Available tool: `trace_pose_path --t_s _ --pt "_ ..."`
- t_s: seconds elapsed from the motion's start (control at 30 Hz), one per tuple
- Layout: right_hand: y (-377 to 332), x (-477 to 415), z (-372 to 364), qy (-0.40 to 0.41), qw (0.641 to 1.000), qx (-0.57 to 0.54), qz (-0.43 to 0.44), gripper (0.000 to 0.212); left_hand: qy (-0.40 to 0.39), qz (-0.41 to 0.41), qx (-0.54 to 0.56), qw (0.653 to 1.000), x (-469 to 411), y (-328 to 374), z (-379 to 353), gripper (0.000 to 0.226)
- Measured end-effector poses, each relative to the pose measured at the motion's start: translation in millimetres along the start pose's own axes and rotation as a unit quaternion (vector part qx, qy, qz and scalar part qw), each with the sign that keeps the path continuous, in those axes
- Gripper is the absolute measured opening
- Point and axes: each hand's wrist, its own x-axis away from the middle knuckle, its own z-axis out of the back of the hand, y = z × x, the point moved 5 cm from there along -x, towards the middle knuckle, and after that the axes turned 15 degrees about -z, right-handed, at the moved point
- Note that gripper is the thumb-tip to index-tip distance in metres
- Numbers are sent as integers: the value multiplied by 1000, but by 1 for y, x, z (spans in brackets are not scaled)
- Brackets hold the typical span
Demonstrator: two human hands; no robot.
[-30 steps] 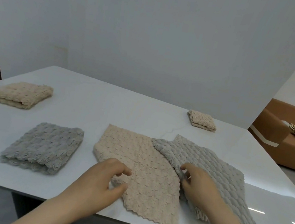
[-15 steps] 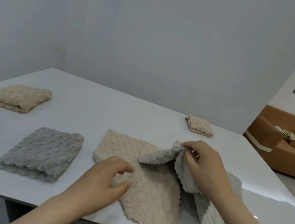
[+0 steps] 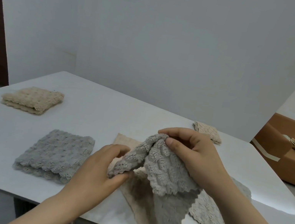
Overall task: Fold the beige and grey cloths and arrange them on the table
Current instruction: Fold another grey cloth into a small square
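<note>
We've got the grey cloth (image 3: 164, 169) half lifted off the table (image 3: 104, 108), we'd guess so it hangs free for folding. Our left hand (image 3: 101, 170) pinches a lower edge, our right hand (image 3: 194, 155) pinches the bunched top, fingers curled. The beige cloth (image 3: 135, 194) lies flat underneath. Further back: folded grey (image 3: 55, 153), folded beige (image 3: 31, 99), small beige (image 3: 208, 130).

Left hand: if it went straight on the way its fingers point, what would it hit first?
The raised fluffy grey cloth: the left hand pinches its lower edge, fingers aimed forward and to the right. Past that fold it would probably meet the right hand, which grips the cloth's top, though depth is unclear.
</note>
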Motion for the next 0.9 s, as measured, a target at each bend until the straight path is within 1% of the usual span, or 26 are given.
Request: trace_pose_path --t_s 0.07,0.2,0.37,0.5,0.57,0.63,0.73,0.8,0.9 --pt "-2 -2 0 -2 1000 -20 -7 19 10 -3 26 1000 0 4 8 23" --pt "-3 -6 2 11 999 -36 -17 19 45 -21 36 998 3 13 26 4" --pt "-4 -9 3 4 998 -61 -30 19 91 -43 60 993 4 30 49 30" --pt "-9 -9 2 -49 992 -112 -38 20 120 -56 78 988 -2 37 66 35" --pt "-8 -12 1 -49 994 -86 -40 19 131 -50 79 987 -6 36 71 34" --pt "-1 -18 1 4 999 -6 -41 16 127 -34 86 988 -9 32 69 34" --pt "8 -20 -3 90 988 126 -31 12 100 -7 96 990 -11 24 59 37" --pt "10 -14 -12 85 984 159 -11 15 84 2 99 992 -10 21 53 38" --pt "7 1 -29 39 987 155 22 18 60 4 91 994 -9 19 46 35"
